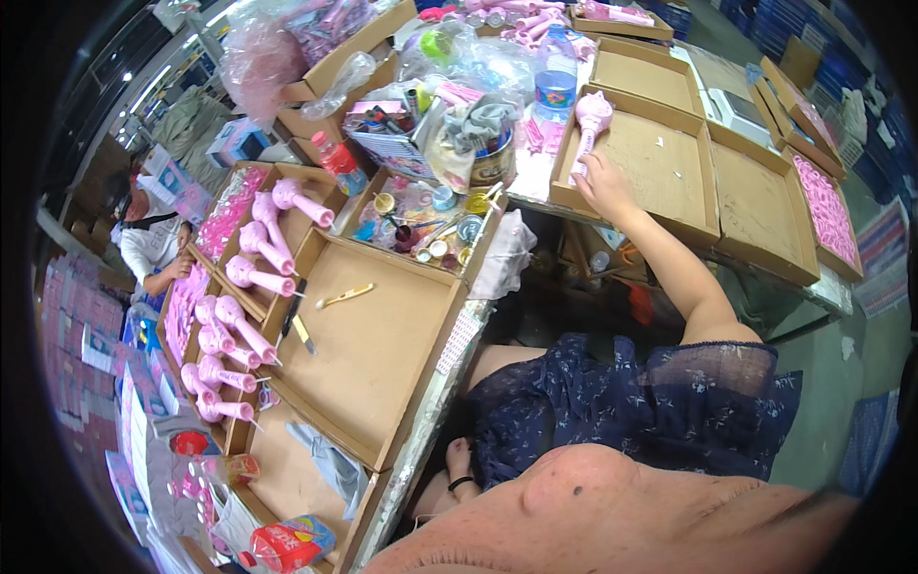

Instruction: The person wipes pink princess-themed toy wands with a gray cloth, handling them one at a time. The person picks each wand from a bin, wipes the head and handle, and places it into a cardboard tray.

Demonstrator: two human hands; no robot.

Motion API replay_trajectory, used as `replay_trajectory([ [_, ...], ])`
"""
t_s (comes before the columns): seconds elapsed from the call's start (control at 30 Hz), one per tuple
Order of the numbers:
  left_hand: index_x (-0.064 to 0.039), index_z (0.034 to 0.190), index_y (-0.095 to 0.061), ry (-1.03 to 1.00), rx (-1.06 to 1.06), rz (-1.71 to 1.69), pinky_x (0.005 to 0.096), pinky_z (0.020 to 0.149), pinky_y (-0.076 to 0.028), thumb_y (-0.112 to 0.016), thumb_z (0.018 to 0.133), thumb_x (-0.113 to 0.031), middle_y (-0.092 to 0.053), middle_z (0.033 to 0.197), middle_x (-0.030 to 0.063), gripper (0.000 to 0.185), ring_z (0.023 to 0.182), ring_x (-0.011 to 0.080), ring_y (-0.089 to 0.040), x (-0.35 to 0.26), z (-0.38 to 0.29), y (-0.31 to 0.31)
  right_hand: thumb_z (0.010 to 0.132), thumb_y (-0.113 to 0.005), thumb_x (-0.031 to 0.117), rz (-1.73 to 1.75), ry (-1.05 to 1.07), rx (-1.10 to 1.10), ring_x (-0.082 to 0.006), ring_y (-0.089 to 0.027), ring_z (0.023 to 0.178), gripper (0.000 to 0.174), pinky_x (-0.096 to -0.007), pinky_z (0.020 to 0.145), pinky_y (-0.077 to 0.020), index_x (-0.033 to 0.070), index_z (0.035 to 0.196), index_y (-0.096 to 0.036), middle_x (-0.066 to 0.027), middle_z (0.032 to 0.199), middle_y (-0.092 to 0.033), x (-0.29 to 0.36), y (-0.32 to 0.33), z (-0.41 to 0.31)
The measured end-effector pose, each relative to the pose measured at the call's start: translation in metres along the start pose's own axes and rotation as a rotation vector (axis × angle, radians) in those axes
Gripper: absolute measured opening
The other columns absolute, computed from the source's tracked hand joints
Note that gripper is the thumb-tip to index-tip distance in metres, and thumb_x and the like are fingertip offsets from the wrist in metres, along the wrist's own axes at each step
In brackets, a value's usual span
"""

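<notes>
My right hand has its fingers on the lower handle of a pink plastic toy wand, which lies along the left side of a shallow cardboard tray. The wand has a rounded, sculpted head and dark writing on its handle. Low by my lap rests my left hand, a black band at its wrist; its fingers are partly hidden. Several similar pink wand pieces lie in cardboard trays on the left. A yellow-handled brush and a small yellow-and-grey tool lie in a large cardboard tray.
A tray of paint cups stands between the work areas, near a red-capped drink bottle and a clear water bottle. Pink rings fill a box at right. A grey cloth lies lower left. Another person works beyond the left trays.
</notes>
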State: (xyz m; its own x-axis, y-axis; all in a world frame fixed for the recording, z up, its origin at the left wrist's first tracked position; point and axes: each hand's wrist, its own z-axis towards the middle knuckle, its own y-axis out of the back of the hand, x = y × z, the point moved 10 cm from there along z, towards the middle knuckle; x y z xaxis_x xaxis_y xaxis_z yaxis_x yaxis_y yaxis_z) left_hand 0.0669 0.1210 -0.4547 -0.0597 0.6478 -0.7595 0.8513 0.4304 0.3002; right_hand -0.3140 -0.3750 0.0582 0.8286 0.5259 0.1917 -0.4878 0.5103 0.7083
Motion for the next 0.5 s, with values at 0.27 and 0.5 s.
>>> replay_trajectory([
  [0.27, 0.0, 0.099, -0.065, -0.001, 0.052, 0.291, 0.0324, 0.076, -0.049, -0.058, 0.09, -0.027, -0.068, 0.09, 0.0122, 0.029, 0.083, 0.0198, -0.063, -0.04, -0.019, 0.001, 0.086, -0.06, 0.038, -0.117, 0.083, 0.274, -0.0319, -0.059, 0.069, 0.034, -0.0417, 0.06, -0.0478, 0.006, 0.074, -0.056, -0.0131, 0.073, -0.058, -0.044, 0.029, -0.047],
  [0.5, -0.002, 0.105, -0.062, -0.193, -0.075, 0.442, 0.0367, 0.084, -0.048, -0.054, 0.091, -0.031, -0.065, 0.101, 0.0193, 0.033, 0.096, 0.0313, -0.062, -0.108, -0.053, 0.0, 0.084, -0.061, 0.007, 0.314, 0.174, 0.081, -0.0322, -0.056, 0.083, 0.01, -0.0405, 0.074, -0.0457, 0.0, 0.091, -0.058, -0.0155, 0.091, -0.058, 0.067, 0.034, -0.048],
])
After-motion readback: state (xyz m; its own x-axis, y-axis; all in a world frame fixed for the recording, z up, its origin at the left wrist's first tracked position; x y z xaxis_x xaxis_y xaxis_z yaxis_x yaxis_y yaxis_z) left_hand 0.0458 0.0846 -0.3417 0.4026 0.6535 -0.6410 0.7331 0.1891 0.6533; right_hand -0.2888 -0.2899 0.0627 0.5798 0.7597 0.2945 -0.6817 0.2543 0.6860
